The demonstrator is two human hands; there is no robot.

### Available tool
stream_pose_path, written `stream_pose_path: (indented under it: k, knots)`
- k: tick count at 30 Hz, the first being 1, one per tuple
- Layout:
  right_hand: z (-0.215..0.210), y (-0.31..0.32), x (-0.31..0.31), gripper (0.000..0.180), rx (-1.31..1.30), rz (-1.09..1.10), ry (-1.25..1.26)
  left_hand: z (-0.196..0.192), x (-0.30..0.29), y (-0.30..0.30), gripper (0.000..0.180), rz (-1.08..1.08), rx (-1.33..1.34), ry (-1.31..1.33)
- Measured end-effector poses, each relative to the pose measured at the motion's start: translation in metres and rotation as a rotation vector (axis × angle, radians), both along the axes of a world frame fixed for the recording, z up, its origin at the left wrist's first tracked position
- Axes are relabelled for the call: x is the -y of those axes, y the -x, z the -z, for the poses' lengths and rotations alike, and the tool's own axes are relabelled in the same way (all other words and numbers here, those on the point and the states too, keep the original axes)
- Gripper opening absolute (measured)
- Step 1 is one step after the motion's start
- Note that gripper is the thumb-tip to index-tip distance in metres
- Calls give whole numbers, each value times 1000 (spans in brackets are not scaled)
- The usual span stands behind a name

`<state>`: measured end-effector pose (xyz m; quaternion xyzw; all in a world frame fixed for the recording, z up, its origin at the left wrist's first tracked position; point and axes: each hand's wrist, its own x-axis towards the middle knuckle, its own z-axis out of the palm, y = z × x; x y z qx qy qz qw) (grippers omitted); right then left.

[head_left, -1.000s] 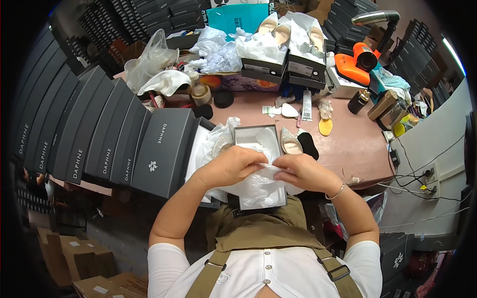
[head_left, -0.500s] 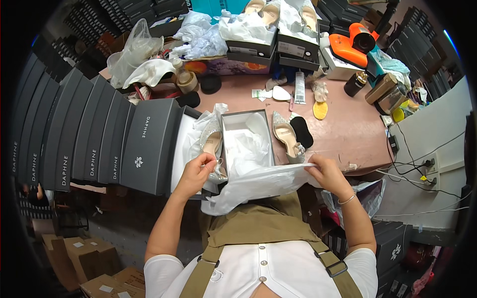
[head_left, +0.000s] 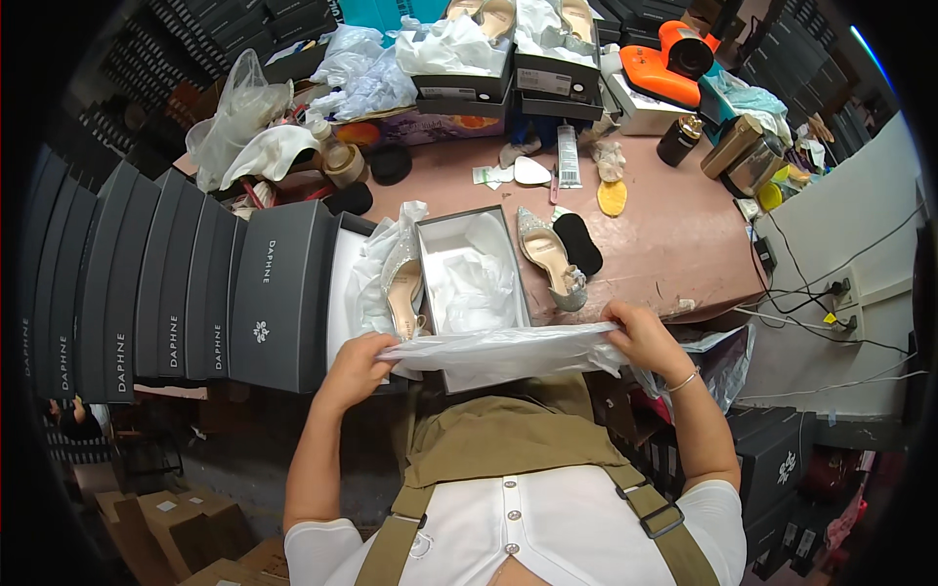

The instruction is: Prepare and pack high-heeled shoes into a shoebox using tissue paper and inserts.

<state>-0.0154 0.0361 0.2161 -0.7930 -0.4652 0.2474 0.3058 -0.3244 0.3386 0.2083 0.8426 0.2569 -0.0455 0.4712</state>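
A sheet of white tissue paper (head_left: 503, 352) is stretched between my two hands, over the near end of an open shoe box (head_left: 472, 217). My left hand (head_left: 362, 371) pinches its left end, and my right hand (head_left: 637, 337) grips the right end. More crumpled tissue (head_left: 474, 283) lies inside the box. Left of it, a glittery silver shoe (head_left: 403, 283) rests on tissue in a box lid, its near end partly hidden by the sheet. To the right, the matching shoe (head_left: 549, 256) lies on the table beside a black oval pad (head_left: 578, 244).
Dark grey shoe boxes (head_left: 278, 293) stand in a row at left. Two open boxes of shoes (head_left: 557, 80) sit at the back, near an orange device (head_left: 655, 76). A tube (head_left: 568, 156), yellow pad (head_left: 612, 198) and dark bottle (head_left: 678, 142) are on the pink table (head_left: 674, 234).
My left hand has taken hold of the tissue sheet's left end and moved slightly down and left. The sheet, loosely hanging before, is now pulled taut. The whole view has shifted a little.
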Motion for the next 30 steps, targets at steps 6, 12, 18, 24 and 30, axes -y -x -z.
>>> stream_pose_path:
  k: [6, 12, 18, 24, 30]
  knots:
    - [25, -4, 7, 12, -492, 241, -42, 9, -5, 32, 25, -576, 450, 859]
    - [26, 4, 9, 12, -485, 235, -44, 31, 4, 13, 27, -870, 677, 920]
    - [36, -4, 19, 20, -317, 273, 126, 35, 0, 13, 30, -648, 604, 669]
    - [21, 8, 28, 69, -673, 184, -240, 42, 1, 9, 29, -730, 588, 679]
    - [54, 25, 30, 47, -289, 495, -279, 55, -2, 14, 18, -663, 466, 555]
